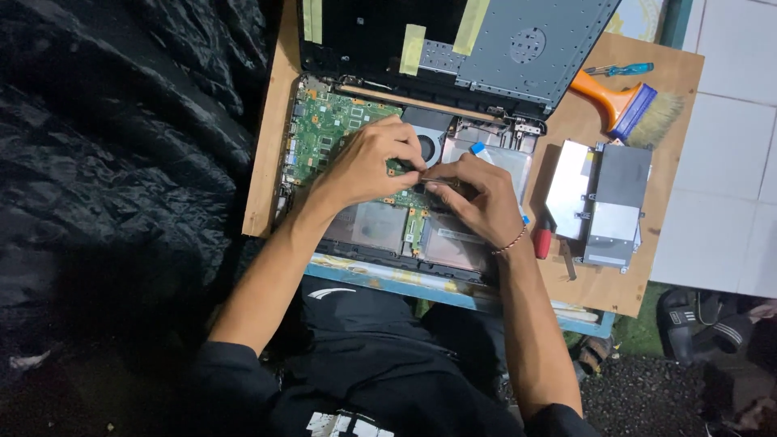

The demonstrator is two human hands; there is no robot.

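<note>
Both hands cover the middle of the open laptop (pixel 380 226); what the fingers (pixel 409 162) pinch is too small to tell. Laptop lid (pixel 486 40) cut off by top edge. Red-handled tool (pixel 544 241) partly hidden behind right wrist near the surface's right edge.

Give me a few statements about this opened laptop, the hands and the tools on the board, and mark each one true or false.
1. Both hands meet over the middle of the opened laptop. True: the left hand and right hand come together just below the cooling fan.
2. The paintbrush lies inside the laptop. False: it lies on the wooden board, to the right of the laptop.
3. The green circuit board is exposed. True.
4. The right wrist is bare. False: it wears a thin bracelet.
5. The silver drive is mounted in the laptop. False: it lies apart on the wooden board.
</note>
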